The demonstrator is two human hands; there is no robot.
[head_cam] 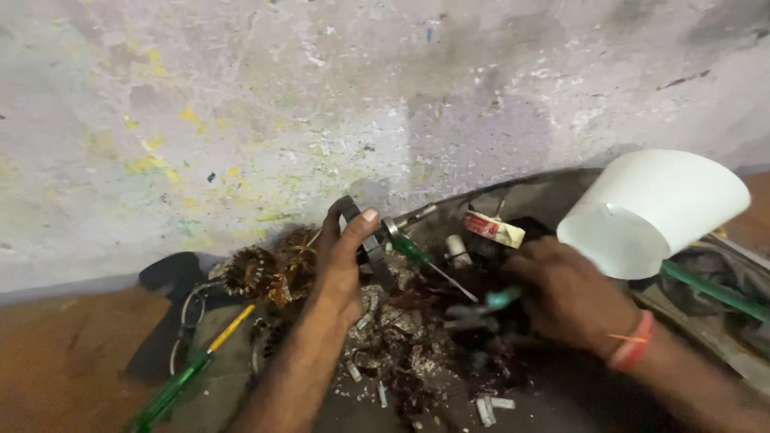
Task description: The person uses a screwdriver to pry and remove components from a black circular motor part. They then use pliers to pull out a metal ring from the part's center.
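two hands work a cluttered floor by a stained wall — left hand (341,261) closed on a dark metal ring (365,240), right hand (565,293) clutching teal-handled pliers (481,309); a steady ring grip seems wise.

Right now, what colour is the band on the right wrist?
Orange-red band, seen best in the head view.

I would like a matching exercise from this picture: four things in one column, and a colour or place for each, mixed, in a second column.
1. left hand
2. right hand
3. paper sheet
4. screwdriver

a. white and curled, at the right
b. green handle, lying at the lower left
c. grips a dark ring
d. orange band at the wrist

Pairs: 1-c, 2-d, 3-a, 4-b
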